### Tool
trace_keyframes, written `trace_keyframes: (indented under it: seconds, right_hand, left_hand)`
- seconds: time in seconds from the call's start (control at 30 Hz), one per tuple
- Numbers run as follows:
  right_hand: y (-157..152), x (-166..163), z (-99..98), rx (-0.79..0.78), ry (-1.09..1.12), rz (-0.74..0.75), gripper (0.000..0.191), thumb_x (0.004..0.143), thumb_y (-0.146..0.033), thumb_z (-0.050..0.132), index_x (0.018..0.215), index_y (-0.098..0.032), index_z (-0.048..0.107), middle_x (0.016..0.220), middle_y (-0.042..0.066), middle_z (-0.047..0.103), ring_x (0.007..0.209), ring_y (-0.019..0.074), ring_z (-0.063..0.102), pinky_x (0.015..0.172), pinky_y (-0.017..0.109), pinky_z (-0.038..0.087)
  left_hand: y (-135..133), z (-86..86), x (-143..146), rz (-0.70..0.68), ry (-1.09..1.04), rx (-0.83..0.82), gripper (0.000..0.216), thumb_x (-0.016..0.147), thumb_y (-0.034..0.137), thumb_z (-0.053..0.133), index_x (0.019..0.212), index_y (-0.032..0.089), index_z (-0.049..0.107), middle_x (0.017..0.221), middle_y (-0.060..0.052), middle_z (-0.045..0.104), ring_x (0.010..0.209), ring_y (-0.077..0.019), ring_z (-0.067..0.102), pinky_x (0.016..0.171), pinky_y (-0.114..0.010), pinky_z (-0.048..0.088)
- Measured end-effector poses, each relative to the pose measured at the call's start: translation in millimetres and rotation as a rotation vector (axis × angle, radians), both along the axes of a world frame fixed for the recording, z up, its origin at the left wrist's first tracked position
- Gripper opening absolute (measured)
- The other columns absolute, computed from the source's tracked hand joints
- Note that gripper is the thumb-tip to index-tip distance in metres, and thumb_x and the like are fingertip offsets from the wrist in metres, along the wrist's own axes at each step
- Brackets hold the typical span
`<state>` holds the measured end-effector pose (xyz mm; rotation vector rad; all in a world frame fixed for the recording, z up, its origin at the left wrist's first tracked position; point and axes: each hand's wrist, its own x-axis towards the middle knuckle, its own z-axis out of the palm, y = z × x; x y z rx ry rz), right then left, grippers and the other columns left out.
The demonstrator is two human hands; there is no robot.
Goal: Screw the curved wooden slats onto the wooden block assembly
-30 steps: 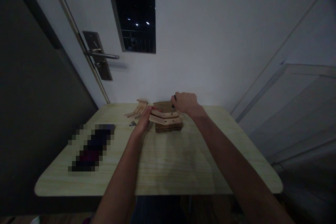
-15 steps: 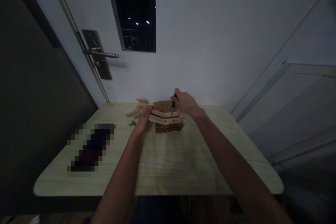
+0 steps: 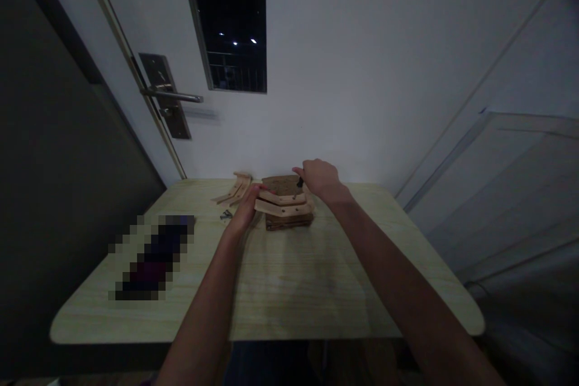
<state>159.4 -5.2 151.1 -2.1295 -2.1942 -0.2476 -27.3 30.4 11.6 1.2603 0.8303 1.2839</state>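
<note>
My left hand (image 3: 248, 206) is closed on the left end of a pale wooden frame (image 3: 284, 210), whose two bent strips carry dark screws or holes. The frame rests on a brown folded cloth-like pad (image 3: 283, 186). My right hand (image 3: 320, 177) grips a screwdriver (image 3: 300, 183) by its black handle, above the frame's far strip. A screw (image 3: 294, 196) stands up from that strip below the handle; whether the tip touches it I cannot tell. Several loose screws (image 3: 226, 215) lie just left of my left hand.
Another pair of bent wooden pieces (image 3: 234, 190) lies at the table's back left. A pixelated dark object (image 3: 156, 259) is on the left of the light wooden table (image 3: 280, 289). Behind stands a white door with a metal handle (image 3: 174, 95) and a dark window.
My right hand has dropped a little and turned, and the screwdriver handle is more hidden under it. My left hand keeps its hold on the frame. The whole view has shifted slightly.
</note>
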Motion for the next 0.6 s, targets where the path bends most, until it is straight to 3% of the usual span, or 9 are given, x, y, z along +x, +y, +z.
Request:
trace_keyframes:
  seconds: [0.13,0.33,0.6]
  right_hand:
    - [-4.5,-3.5,-2.6,0.012,0.017,0.018,0.042,0.102,-0.041,0.033,0.122,-0.012,0.056,0.108,0.019,0.071,0.099,0.0279,0.069,0.077,0.035,0.052]
    - [-6.2,-4.0,3.5,-0.047,0.026,0.051,0.036,0.099,-0.032,0.035,0.117,-0.014,0.06,0.113,0.018,0.07,0.102,0.027,0.069,0.078,0.034,0.051]
    - [-2.5,-5.4,6.2,-0.068,0.062,0.053,0.04,0.099,-0.038,0.037,0.115,-0.016,0.067,0.115,0.016,0.07,0.104,0.025,0.068,0.081,0.033,0.052]
  left_hand:
    - [-1.4,0.3,0.1,0.012,-0.04,-0.016,0.044,0.081,0.058,0.057,0.099,0.018,0.059,0.098,-0.008,0.074,0.1,-0.0252,0.068,0.09,-0.037,0.052]
    - [-5.6,4.8,1.3,-0.015,-0.04,-0.019,0.044,0.081,0.059,0.057,0.099,0.019,0.056,0.097,-0.008,0.074,0.097,-0.0245,0.069,0.089,-0.038,0.053]
    - [0.9,-3.4,-0.6,-0.009,-0.022,0.01,0.044,0.083,0.06,0.055,0.098,0.019,0.058,0.098,-0.008,0.075,0.099,-0.0251,0.069,0.091,-0.038,0.052]
